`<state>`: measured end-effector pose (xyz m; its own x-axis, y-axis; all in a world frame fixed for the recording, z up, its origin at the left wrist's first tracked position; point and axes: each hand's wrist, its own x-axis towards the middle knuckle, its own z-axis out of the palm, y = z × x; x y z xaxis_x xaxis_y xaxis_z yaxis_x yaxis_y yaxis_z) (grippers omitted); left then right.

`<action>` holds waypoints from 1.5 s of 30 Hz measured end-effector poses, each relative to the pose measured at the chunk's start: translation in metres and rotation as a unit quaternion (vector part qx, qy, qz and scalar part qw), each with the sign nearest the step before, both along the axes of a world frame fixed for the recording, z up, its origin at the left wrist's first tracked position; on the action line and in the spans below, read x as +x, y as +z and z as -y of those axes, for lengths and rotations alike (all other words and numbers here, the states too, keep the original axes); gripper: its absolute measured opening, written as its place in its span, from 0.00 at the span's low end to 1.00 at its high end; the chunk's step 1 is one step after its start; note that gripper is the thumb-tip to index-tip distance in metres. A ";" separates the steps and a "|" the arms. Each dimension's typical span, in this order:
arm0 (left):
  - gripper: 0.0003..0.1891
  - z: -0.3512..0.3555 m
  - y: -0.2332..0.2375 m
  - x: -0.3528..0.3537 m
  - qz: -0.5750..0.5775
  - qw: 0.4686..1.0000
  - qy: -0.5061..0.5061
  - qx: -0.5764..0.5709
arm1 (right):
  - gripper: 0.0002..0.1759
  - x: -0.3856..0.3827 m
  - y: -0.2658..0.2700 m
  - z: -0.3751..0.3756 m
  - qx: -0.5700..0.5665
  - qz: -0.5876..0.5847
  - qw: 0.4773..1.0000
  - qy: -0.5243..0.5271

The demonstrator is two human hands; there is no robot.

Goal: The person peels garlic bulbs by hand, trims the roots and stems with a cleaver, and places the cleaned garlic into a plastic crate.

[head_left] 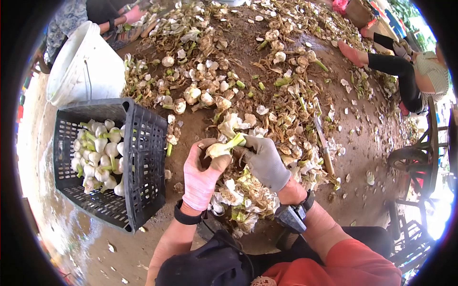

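Bucket (pixel 78 66): white, stood just beyond the crate.
Crate (pixel 143 157): black, held trimmed garlic (pixel 100 157), left of both hands.
Left hand (pixel 202 174): pink glove, closed around the garlic bulb (pixel 217 150), which sat between both hands.
Right hand (pixel 265 162): grey glove, fingers clamped on the same bulb at its green stem.
Peelings (pixel 243 195): heaped beneath the hands.
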<state>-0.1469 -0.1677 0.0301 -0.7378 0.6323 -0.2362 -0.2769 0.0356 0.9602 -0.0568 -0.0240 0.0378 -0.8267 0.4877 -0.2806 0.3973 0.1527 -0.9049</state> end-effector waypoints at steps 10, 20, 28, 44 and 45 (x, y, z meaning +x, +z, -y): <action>0.32 -0.002 0.001 -0.009 0.094 0.992 -0.085 0.016 | 0.13 0.005 -0.004 0.003 0.014 -0.024 0.999 -0.018; 0.26 -0.006 0.000 -0.009 -0.104 0.988 -0.093 -0.071 | 0.02 -0.001 -0.016 -0.003 0.188 -0.028 0.982 -0.008; 0.38 0.002 0.007 -0.006 0.193 0.967 -0.150 0.073 | 0.28 0.013 -0.047 -0.045 0.240 0.004 0.971 0.015; 0.35 0.010 0.004 -0.007 0.317 0.933 -0.098 0.142 | 0.06 0.004 0.035 -0.013 0.031 -0.080 0.996 0.036; 0.35 0.011 0.005 -0.009 0.338 0.928 -0.094 0.127 | 0.06 0.003 0.033 -0.013 0.031 -0.080 0.996 0.036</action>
<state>-0.1555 -0.1784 0.0354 -0.3458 0.8338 -0.4302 -0.8312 -0.0596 0.5527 -0.0537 -0.0114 0.0706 -0.8919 0.4376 -0.1138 0.2349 0.2334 -0.9436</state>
